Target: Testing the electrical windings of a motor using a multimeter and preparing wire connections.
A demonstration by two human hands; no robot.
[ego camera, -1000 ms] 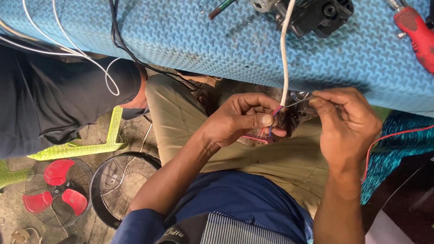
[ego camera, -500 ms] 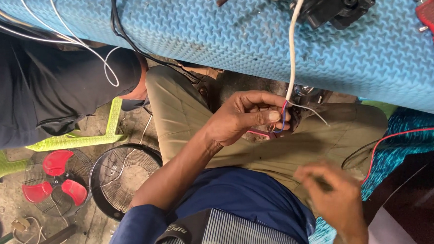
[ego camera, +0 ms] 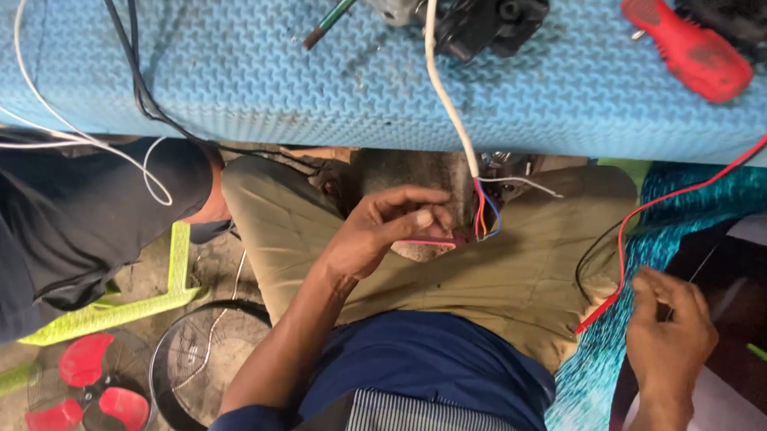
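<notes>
A white cable (ego camera: 445, 93) hangs from the blue mat down to my lap, where it ends in loose red, blue and white wires (ego camera: 485, 213). My left hand (ego camera: 381, 233) rests on my khaki-clad lap and pinches a short pink wire (ego camera: 427, 242) just left of those ends. My right hand (ego camera: 670, 330) is low at the right, away from the cable, with its fingers curled on a thin dark wire (ego camera: 702, 262). A red lead (ego camera: 625, 243) runs past it and ends near my right thigh.
The blue foam mat (ego camera: 235, 62) carries a red-handled screwdriver (ego camera: 691, 53), a black motor part (ego camera: 489, 17), a thin probe (ego camera: 332, 17) and black and white cables. Another person in dark clothes (ego camera: 55, 227) sits at the left. On the floor lie green plastic pieces (ego camera: 112, 311), a red fan blade (ego camera: 92, 382) and a wire guard (ego camera: 209, 363).
My right hand has left the wire ends in my lap and dropped down to the lower right. My left hand stays at the wires, still pinching.
</notes>
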